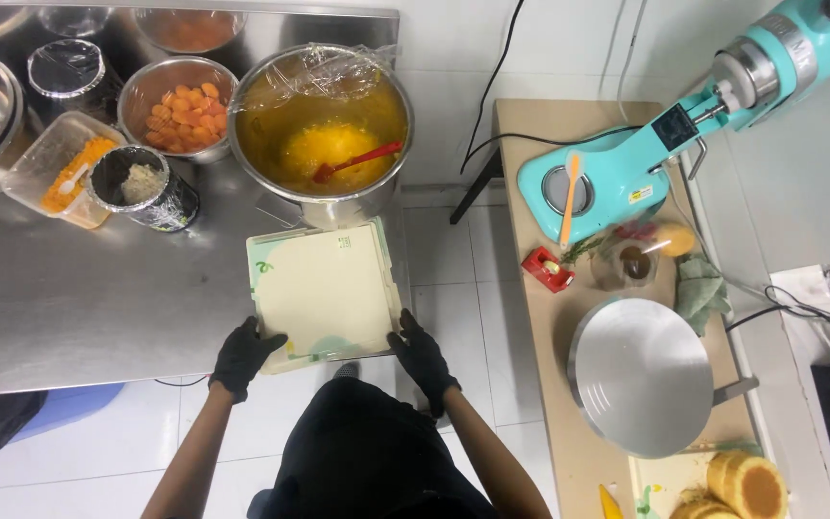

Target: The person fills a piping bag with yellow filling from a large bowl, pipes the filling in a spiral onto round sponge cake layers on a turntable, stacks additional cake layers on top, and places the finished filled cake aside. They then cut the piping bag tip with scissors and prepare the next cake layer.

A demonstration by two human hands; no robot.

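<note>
One view only, worn on the head, aimed almost straight down from well above the hands. Near enough to show both gloved hands low in the middle, left hand (245,354) and right hand (421,354) gripping the near corners of a board (324,288). Beyond the hands, a steel table (69,298) with a pot (320,130); off to the right of the right hand, a wooden bench (540,317) with a mixer (626,173). Own torso at the bottom edge, floor tiles between the two tables.
</note>
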